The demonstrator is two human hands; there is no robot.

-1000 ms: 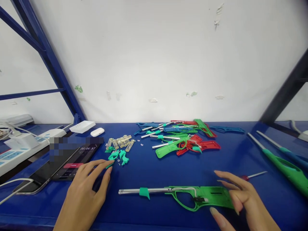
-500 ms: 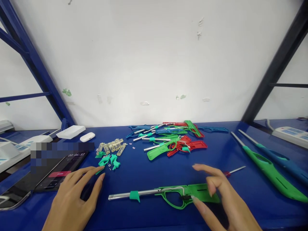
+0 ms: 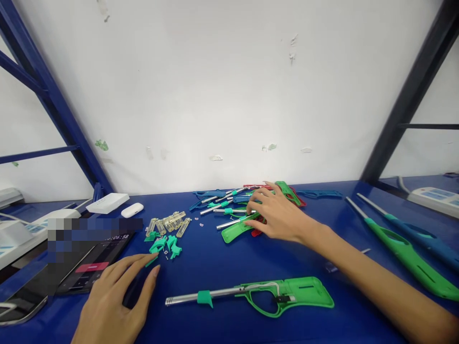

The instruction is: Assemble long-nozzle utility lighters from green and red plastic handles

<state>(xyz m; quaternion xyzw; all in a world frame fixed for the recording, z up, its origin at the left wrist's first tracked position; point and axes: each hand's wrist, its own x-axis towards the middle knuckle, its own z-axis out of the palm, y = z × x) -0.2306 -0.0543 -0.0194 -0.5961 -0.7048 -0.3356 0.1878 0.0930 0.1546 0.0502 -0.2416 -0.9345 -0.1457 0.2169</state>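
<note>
My right hand (image 3: 274, 212) is over the pile of lighter parts at the back, fingers apart, nearest a green lighter shell half (image 3: 234, 232). Whether its fingertips touch anything there is hidden. My left hand (image 3: 116, 298) rests on the blue table, thumb and fingers apart, beside teal plastic pieces (image 3: 174, 246). In front lies an opened green lighter half (image 3: 310, 291) with a metal tube (image 3: 186, 297), a teal collar (image 3: 205, 297), a white wire and a small black part (image 3: 285, 299).
Clear plastic fuel tanks (image 3: 172, 221) lie left of the pile. Two whole lighters, green (image 3: 398, 248) and blue (image 3: 419, 234), lie at right. A screwdriver is partly behind my right forearm. Phones (image 3: 86, 267) and a white earbud case (image 3: 132, 210) sit at left.
My right hand has moved from the green lighter half in front, up and away to the pile at the back. My left hand has stayed nearly in place.
</note>
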